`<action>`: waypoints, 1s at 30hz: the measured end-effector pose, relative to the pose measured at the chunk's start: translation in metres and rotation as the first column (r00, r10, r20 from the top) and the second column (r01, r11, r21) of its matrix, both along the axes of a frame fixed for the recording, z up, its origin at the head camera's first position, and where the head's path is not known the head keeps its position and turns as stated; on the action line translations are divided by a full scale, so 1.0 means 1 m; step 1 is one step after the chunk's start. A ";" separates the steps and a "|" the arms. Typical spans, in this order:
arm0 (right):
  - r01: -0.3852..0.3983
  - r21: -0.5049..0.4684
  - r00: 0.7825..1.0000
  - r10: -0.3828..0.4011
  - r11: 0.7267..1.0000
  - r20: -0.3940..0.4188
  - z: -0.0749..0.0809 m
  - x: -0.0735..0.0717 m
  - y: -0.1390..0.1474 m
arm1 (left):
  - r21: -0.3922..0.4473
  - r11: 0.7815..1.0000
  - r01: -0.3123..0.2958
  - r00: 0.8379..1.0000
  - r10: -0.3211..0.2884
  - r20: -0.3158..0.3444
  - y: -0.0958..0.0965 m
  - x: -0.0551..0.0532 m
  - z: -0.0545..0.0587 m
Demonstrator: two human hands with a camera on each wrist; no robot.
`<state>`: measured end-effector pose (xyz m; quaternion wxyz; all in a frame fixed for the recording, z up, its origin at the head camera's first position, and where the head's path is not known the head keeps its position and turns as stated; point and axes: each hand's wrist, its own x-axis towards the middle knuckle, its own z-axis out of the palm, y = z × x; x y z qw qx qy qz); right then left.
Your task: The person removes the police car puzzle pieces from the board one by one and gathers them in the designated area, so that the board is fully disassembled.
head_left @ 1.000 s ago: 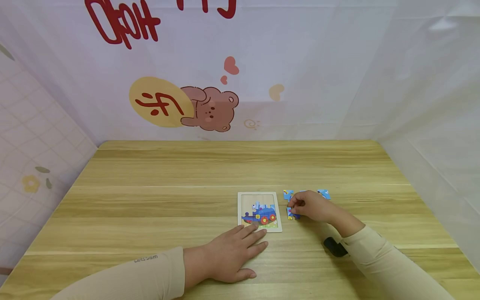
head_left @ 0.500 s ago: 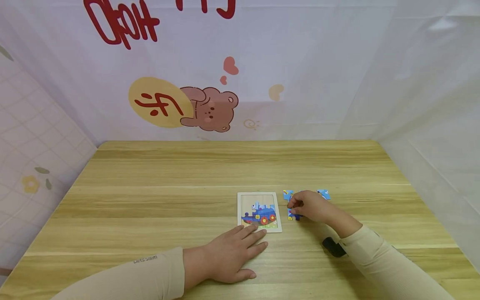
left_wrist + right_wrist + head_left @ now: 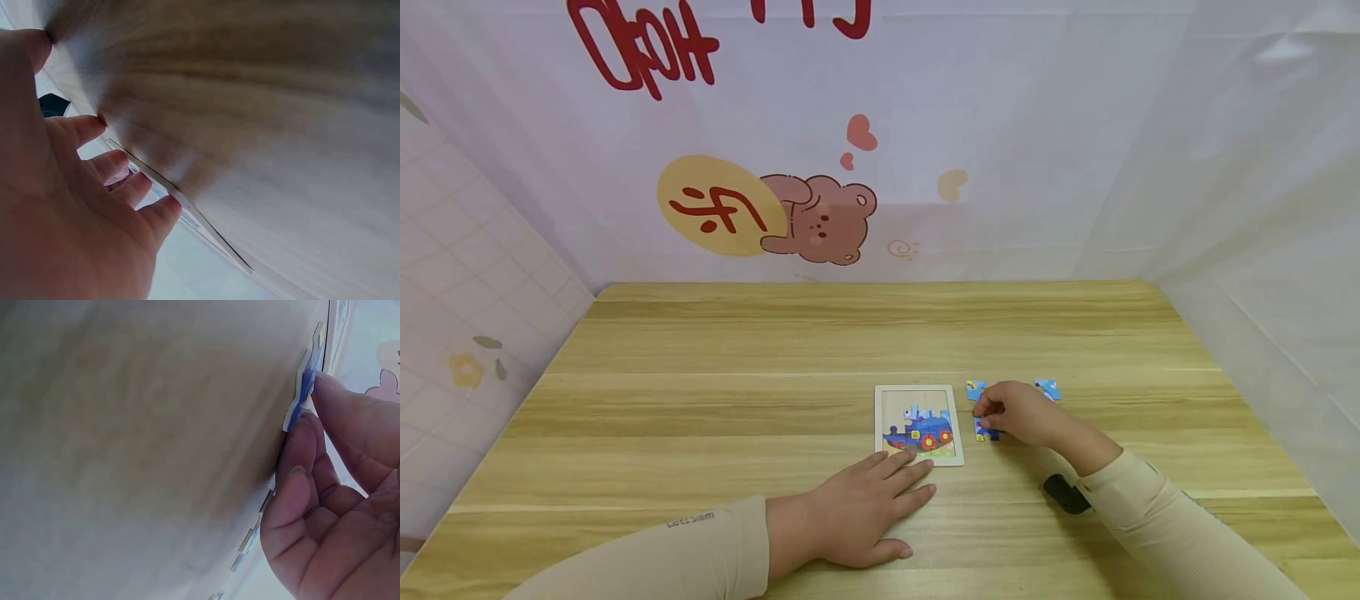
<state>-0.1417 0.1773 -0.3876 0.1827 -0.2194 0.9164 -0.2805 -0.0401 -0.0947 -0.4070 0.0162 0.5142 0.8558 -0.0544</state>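
Note:
In the head view, a jigsaw tray (image 3: 957, 421) with a pale frame holds a partly assembled blue train picture. My left hand (image 3: 861, 508) lies palm down with fingers spread, its fingertips on the tray's near edge; the left wrist view shows these fingers against the frame (image 3: 215, 236). To the right of the tray, my right hand (image 3: 1030, 414) pinches at a blue puzzle piece (image 3: 987, 430) that is at table level. Seen from the right wrist, fingertips touch the piece (image 3: 302, 394) while the other fingers curl in. Part of the piece is hidden by the hand.
More loose pieces lie behind my right hand: a blue and yellow puzzle piece (image 3: 975, 389) and a light blue puzzle piece (image 3: 1047, 389). Others are partly covered by the hand. A wooden table (image 3: 737, 358) extends to a printed cloth backdrop (image 3: 1037, 167).
My right hand and the puzzle piece under its fingers have shifted only slightly. The left hand has stayed at the tray's near edge.

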 end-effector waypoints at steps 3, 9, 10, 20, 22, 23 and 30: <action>0.004 -0.006 1.000 -0.004 1.000 0.007 0.001 -0.001 0.000 | 0.003 1.000 0.002 1.000 -0.002 -0.004 0.000 0.000 0.000; 0.043 -0.051 0.999 -0.042 0.998 0.017 0.006 -0.004 -0.002 | -0.008 1.000 0.002 1.000 -0.002 -0.016 0.000 0.000 0.000; 0.046 -0.055 0.999 -0.045 0.997 0.010 0.006 -0.004 -0.004 | -0.009 1.000 0.001 1.000 -0.002 -0.016 0.000 0.000 0.001; 0.028 -0.078 0.998 -0.033 0.997 -0.055 0.006 -0.004 -0.034 | -0.005 1.000 0.001 1.000 -0.001 0.001 0.000 0.000 0.000; 0.026 -0.089 0.998 -0.031 0.996 -0.054 0.006 -0.003 -0.040 | -0.002 1.000 0.004 1.000 -0.004 -0.006 0.000 0.000 0.000; 0.027 -0.089 0.998 -0.032 0.996 -0.054 0.006 -0.003 -0.043 | -0.001 1.000 0.005 1.000 -0.005 -0.010 0.000 0.000 0.000; 0.040 -0.073 0.999 -0.042 0.997 -0.031 0.007 -0.003 -0.058 | -0.002 1.000 0.008 1.000 -0.008 -0.028 0.000 0.000 -0.001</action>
